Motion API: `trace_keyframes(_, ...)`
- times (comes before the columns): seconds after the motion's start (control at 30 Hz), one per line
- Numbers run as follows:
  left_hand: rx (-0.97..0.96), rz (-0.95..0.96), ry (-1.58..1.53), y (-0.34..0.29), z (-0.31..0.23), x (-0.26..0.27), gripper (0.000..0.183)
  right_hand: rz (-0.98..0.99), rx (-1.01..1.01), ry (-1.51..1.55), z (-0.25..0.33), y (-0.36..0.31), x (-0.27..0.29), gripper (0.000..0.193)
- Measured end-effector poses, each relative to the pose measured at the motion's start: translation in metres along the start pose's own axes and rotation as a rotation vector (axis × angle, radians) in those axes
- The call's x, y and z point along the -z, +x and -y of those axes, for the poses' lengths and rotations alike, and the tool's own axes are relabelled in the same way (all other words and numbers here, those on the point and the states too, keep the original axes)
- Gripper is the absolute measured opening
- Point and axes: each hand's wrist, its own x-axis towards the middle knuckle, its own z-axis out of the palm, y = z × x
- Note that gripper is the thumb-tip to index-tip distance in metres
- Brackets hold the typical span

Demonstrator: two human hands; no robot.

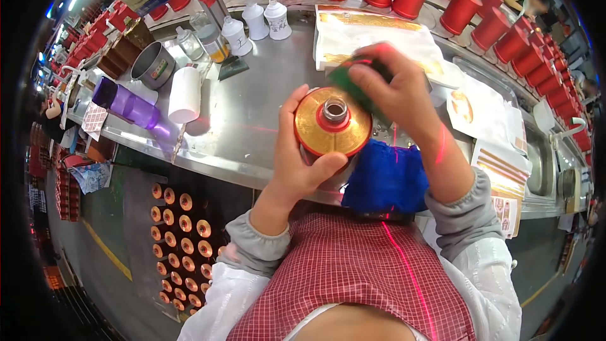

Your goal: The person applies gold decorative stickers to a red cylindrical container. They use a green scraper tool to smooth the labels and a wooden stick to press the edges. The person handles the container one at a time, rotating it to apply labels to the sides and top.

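Note:
My left hand [302, 155] grips a red bottle with a round gold top and a small open neck [332, 123], held upright over the steel bench edge. My right hand [394, 91] is closed on a green pad with a red edge [346, 77], pressed against the far rim of the bottle's gold top. A blue cloth [386, 177] lies just below the bottle, against my red-checked apron.
A steel bench [252, 107] carries a purple flask [126, 106], a white cup [185, 93], a metal pot [153, 65], small white bottles [255, 22] and sheets of gold-printed labels [372, 35]. Rows of red bottles [499, 22] line the far side. Gold-topped bottles [183, 240] fill a crate on the floor.

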Motion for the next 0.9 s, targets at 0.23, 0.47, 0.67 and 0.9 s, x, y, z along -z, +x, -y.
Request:
trace_keyframes(0.23,0.043,0.051,-0.075,0.005,-0.004,-0.001,0.096,-0.034,-0.048,-0.048,-0.006,0.01,0.001,0.026)
trace_keyframes(0.47,0.087,0.083,-0.179,0.004,-0.002,0.0,0.094,0.048,-0.008,0.188,0.0,0.007,-0.001,0.026)
trace_keyframes(0.67,0.082,0.142,-0.2,0.005,0.004,0.005,0.094,0.072,-0.203,0.527,0.01,0.005,0.001,0.026)
trace_keyframes(0.9,0.199,0.229,-0.296,0.004,0.004,0.011,0.096,0.089,-0.132,0.302,0.008,0.004,-0.003,0.027)
